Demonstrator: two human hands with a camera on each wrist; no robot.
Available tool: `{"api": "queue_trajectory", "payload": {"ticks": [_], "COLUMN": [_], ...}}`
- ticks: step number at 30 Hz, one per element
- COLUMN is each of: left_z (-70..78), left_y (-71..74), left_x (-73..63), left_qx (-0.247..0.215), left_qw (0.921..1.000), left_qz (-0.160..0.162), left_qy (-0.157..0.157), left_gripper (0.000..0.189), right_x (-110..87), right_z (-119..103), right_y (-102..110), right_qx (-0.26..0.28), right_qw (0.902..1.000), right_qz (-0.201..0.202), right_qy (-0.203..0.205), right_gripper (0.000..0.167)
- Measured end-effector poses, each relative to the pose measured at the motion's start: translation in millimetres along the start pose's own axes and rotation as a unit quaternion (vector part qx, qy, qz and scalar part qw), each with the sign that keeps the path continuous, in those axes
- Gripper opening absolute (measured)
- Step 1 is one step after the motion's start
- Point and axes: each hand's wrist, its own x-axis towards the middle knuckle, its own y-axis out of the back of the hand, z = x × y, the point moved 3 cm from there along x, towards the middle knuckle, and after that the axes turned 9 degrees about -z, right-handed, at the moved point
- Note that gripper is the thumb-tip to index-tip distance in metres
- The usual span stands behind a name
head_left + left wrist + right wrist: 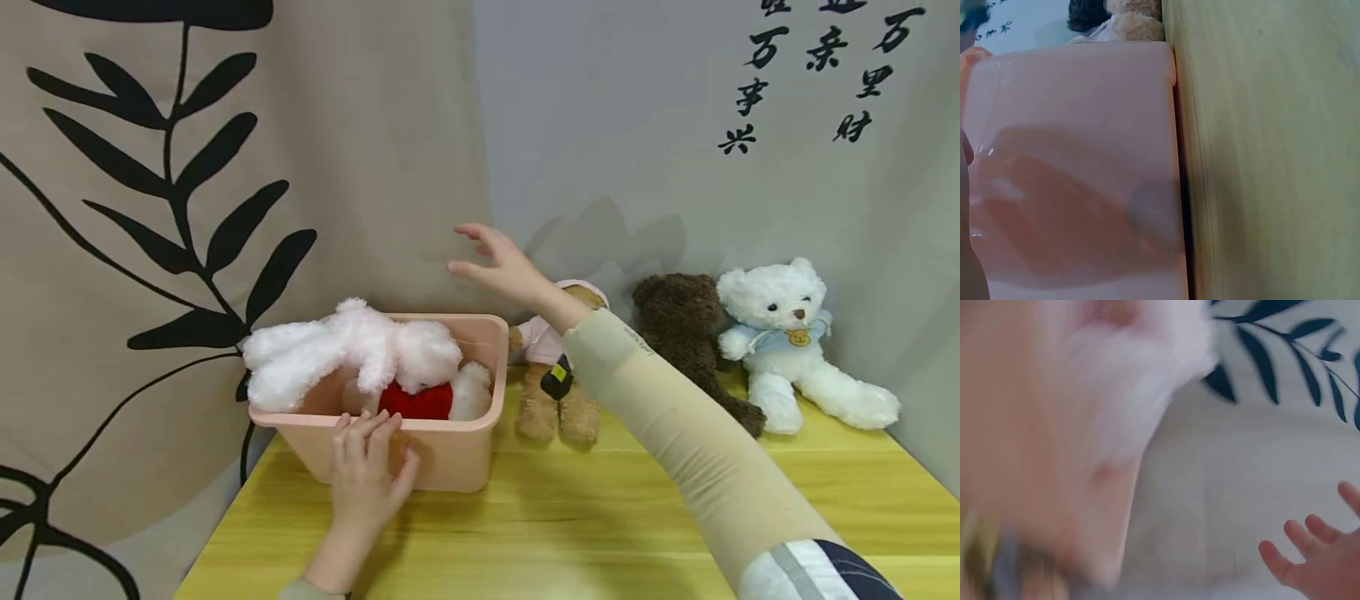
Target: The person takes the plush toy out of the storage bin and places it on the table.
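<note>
Bin (457,462) stands on the table (600,525) in the head view, left hand (365,475) hooking its fingers over the front rim. White teddy (348,342) on top, legs past the left rim, could topple if knocked.

Left wrist view: mostly bin wall; tugging could tilt it.

Right wrist view: right hand (1327,564) holds nothing, fingers spread; a hasty sweep could cause that knock.

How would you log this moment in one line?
left hand: touching pink bin at rim | right hand: raised, empty | white plush toy: lying across bin top
</note>
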Motion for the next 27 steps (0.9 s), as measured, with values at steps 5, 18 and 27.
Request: {"api": "queue_trajectory", "payload": {"ticks": [5, 18, 27], "left_z": [2.3, 10.8, 2.3], "left_y": [-4.0, -7.9, 4.5], "left_x": [-0.3, 5.3, 4.5], "left_qx": [-0.001, -0.03, -0.028], "left_qw": [1.0, 0.9995, 0.9994], "left_qz": [-0.007, -0.003, 0.022], "left_qy": [0.0, -0.004, 0.003], "left_gripper": [0.035, 0.029, 0.027], "right_x": [29.3, 15.0, 15.0], "right_z": [4.2, 57.8, 62.1], "right_y": [-29.9, -89.7, -107.6], "right_qx": [0.19, 0.335, 0.293], "right_qw": [0.9753, 0.9107, 0.9253], "right_qz": [0.004, 0.067, -0.084], "right_qy": [-0.113, -0.233, -0.225], "right_gripper": [0.048, 0.042, 0.059]}}
